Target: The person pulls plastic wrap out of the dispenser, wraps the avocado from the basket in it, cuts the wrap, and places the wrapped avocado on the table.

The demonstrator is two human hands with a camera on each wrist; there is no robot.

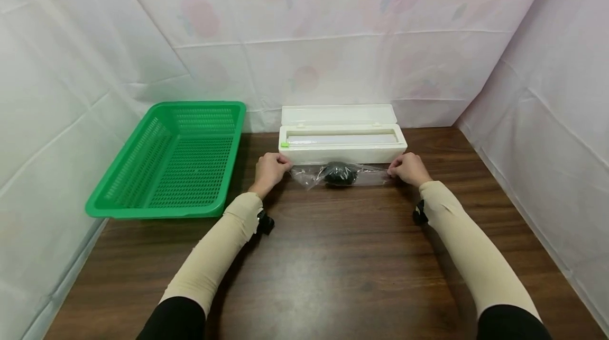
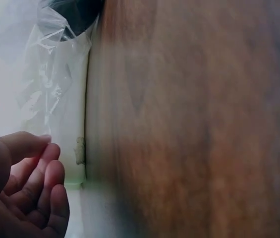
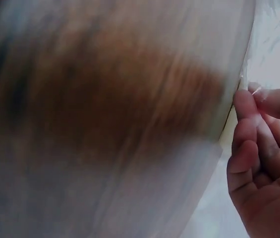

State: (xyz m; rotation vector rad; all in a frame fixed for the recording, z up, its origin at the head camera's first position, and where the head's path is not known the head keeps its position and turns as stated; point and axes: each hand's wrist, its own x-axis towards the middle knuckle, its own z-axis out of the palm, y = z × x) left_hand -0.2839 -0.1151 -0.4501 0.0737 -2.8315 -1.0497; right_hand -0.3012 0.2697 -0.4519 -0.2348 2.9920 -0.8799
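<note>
Pinching opposite ends, the left hand (image 1: 271,171) and right hand (image 1: 410,168) hold a strip of clear plastic film (image 1: 373,175), its long axis running left to right along the front edge of a white rectangular box (image 1: 342,156). A dark rounded object (image 1: 339,174) shows mid-film. Brown wooden tabletop (image 1: 342,260) stretches toward the person. Inside the open-lidded box lies a long white piece (image 1: 342,139); a green plastic basket (image 1: 157,213) stands left.

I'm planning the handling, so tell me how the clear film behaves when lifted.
The clear film is probably floppy, given its creases near the left hand. It is likely thin and light, since the dark object shows through it.
</note>
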